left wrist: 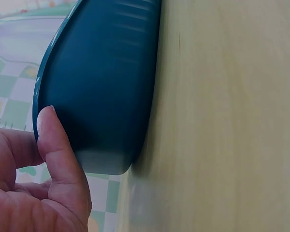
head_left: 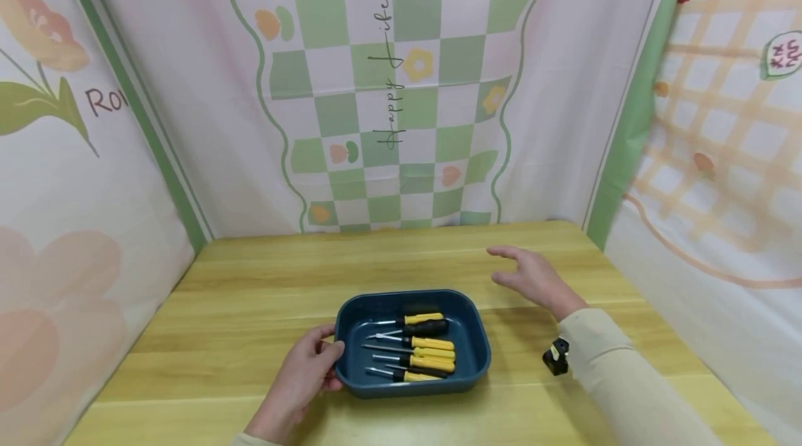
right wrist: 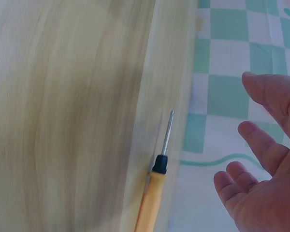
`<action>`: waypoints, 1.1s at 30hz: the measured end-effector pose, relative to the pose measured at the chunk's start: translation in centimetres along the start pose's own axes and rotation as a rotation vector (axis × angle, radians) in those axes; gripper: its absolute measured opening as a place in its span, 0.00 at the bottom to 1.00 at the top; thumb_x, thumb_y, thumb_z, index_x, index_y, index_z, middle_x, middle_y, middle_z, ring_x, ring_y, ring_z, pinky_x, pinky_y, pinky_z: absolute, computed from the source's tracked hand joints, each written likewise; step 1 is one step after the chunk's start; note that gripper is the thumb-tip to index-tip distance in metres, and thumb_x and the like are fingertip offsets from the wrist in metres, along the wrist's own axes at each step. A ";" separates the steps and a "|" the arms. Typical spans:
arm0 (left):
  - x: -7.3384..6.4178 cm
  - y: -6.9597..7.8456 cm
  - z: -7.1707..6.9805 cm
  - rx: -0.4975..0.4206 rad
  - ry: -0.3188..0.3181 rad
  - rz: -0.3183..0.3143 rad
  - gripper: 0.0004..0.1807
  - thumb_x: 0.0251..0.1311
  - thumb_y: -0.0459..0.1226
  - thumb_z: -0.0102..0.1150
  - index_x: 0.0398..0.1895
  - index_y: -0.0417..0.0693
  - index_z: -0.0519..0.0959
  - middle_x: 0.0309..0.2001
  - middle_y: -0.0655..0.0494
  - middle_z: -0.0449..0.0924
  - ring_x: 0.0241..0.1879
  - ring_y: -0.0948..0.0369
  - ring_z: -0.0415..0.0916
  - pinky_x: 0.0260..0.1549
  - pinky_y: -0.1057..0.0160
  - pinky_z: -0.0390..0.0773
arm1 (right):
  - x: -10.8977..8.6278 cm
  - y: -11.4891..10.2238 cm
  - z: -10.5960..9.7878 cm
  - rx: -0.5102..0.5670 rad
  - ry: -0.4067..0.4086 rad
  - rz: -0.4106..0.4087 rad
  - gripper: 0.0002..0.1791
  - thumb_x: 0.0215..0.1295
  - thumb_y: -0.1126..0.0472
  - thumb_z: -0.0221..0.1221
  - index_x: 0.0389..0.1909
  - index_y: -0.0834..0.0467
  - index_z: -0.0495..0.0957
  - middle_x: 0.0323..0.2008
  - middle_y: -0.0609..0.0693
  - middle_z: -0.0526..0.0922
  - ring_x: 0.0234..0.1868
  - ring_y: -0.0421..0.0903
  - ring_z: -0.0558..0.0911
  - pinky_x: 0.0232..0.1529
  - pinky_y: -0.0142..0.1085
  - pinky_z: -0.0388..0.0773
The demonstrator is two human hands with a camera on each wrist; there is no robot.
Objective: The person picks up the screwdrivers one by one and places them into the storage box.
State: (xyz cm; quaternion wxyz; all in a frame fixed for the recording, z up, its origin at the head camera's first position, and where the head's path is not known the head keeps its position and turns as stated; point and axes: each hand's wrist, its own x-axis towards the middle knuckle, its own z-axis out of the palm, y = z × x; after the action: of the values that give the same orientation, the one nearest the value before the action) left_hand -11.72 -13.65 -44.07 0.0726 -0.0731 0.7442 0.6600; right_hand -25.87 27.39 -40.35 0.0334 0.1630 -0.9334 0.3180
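Note:
A dark blue tray [head_left: 410,390] rests on the wooden table with several screwdrivers [head_left: 432,364] lying side by side in it, most with yellow handles and one with a black handle. My left hand [head_left: 308,366] grips the tray's left end at the rim; in the left wrist view the thumb [left wrist: 58,145] lies against the wall. To the right of the tray, my right hand [head_left: 532,277] hovers with fingers apart, holding nothing. In the right wrist view, a yellow-handled screwdriver [right wrist: 157,188] lies on the table, apart from the right hand [right wrist: 266,169]; in the head view I cannot see it.
The wooden table [head_left: 250,293] stretches around the tray. Behind it hangs a checked green and white curtain [head_left: 401,119], and printed cloths [head_left: 708,188] enclose both sides. A small black device [head_left: 555,357] sits at the right wrist.

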 end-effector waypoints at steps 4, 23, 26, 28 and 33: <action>0.0 0.1 0.0 0.005 0.002 -0.002 0.25 0.77 0.37 0.54 0.73 0.39 0.68 0.41 0.46 0.74 0.27 0.59 0.77 0.22 0.65 0.83 | 0.0 0.8 -0.2 -0.001 -0.003 0.007 0.32 0.71 0.55 0.65 0.73 0.60 0.72 0.73 0.66 0.70 0.71 0.68 0.71 0.69 0.66 0.69; 0.1 -0.1 0.2 -0.012 -0.001 0.019 0.25 0.76 0.36 0.54 0.72 0.38 0.69 0.39 0.47 0.74 0.26 0.60 0.76 0.22 0.67 0.83 | 0.0 4.0 -0.9 -0.050 -0.017 0.072 0.32 0.68 0.61 0.65 0.71 0.65 0.71 0.70 0.73 0.70 0.69 0.76 0.69 0.66 0.70 0.68; 0.1 -0.2 0.2 -0.019 0.002 0.027 0.25 0.75 0.35 0.55 0.72 0.37 0.69 0.39 0.47 0.74 0.26 0.60 0.76 0.21 0.67 0.82 | -0.1 4.4 -0.9 -0.064 -0.025 0.090 0.33 0.68 0.61 0.65 0.72 0.64 0.70 0.70 0.73 0.68 0.64 0.75 0.73 0.62 0.67 0.73; 0.1 -0.2 0.2 -0.021 0.003 0.030 0.25 0.75 0.35 0.55 0.72 0.37 0.69 0.39 0.48 0.74 0.26 0.60 0.76 0.21 0.67 0.82 | -0.1 4.7 -0.9 -0.072 -0.031 0.101 0.33 0.69 0.61 0.65 0.72 0.64 0.70 0.71 0.73 0.67 0.62 0.74 0.75 0.61 0.66 0.74; 0.1 -0.2 0.2 -0.022 -0.001 0.029 0.25 0.76 0.35 0.55 0.72 0.37 0.69 0.39 0.48 0.74 0.26 0.60 0.76 0.21 0.67 0.82 | 0.0 5.3 -1.0 -0.059 -0.056 0.126 0.33 0.71 0.62 0.63 0.74 0.65 0.67 0.73 0.73 0.65 0.69 0.75 0.68 0.67 0.69 0.68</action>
State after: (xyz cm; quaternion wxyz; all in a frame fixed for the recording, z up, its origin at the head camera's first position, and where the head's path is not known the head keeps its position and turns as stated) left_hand -11.77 -13.47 -44.32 0.0625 -0.0628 0.7379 0.6690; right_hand -27.65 31.91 -42.67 -0.0082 0.1116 -0.9513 0.2873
